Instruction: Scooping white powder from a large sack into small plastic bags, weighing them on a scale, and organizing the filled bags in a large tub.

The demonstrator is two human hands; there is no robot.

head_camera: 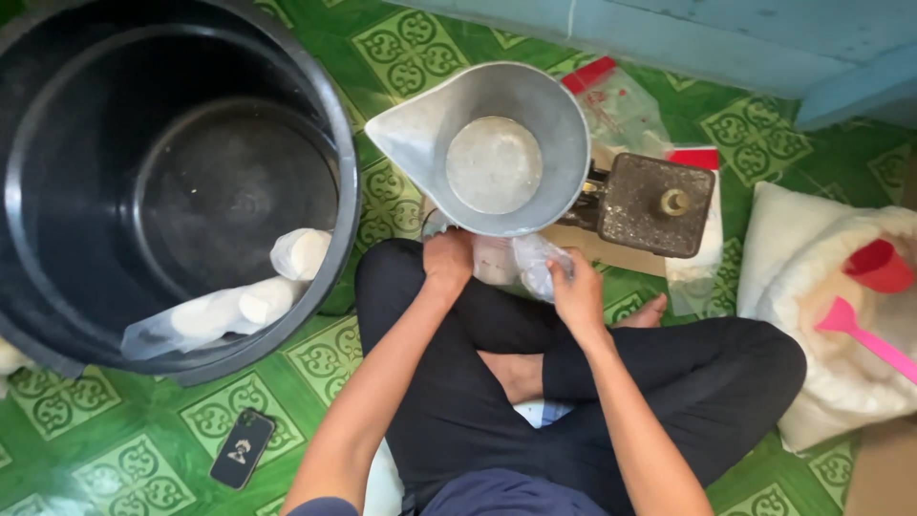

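A person sits cross-legged on a green patterned floor, both hands working at a small clear plastic bag of white stuff held just below the metal scoop pan of a balance scale. The left hand grips the bag's near-left side, fingers curled tight around the plastic; the right hand pinches the bag's right side, fingers closed on its crumpled top. The bag sits against the person's shin, directly under the pan's rim. Right of the pan is the scale's square weight platform with a brass knob. Left of the pan stands a large black tub, with several filled clear bags lying inside. Far right of the pan lies a white sack holding a red cup and a pink scoop. A dark phone rests on the floor, below the tub
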